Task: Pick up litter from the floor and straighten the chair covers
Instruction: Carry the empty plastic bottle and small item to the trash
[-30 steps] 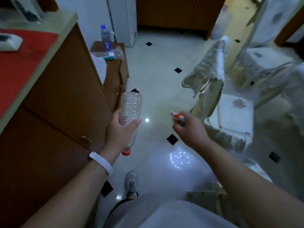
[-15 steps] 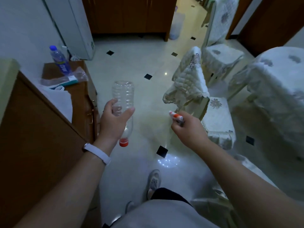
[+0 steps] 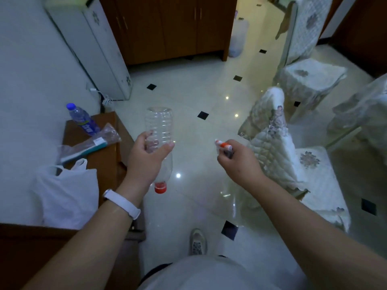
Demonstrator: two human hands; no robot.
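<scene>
left hand [image 3: 146,162] wrapped around empty clear bottle [image 3: 160,130], inverted, red cap [image 3: 160,187] below the wrist; right hand [image 3: 240,162] pinching small wrapper [image 3: 223,145] at fingertips; rumpled chair cover [image 3: 270,139] just right of it

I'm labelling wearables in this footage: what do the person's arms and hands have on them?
Both forearms are bare, with no sleeves or gloves in view. The left hand has a plain white band, like a fitness tracker strap, around its wrist. The right hand and its wrist show no ring, watch or band.
</scene>
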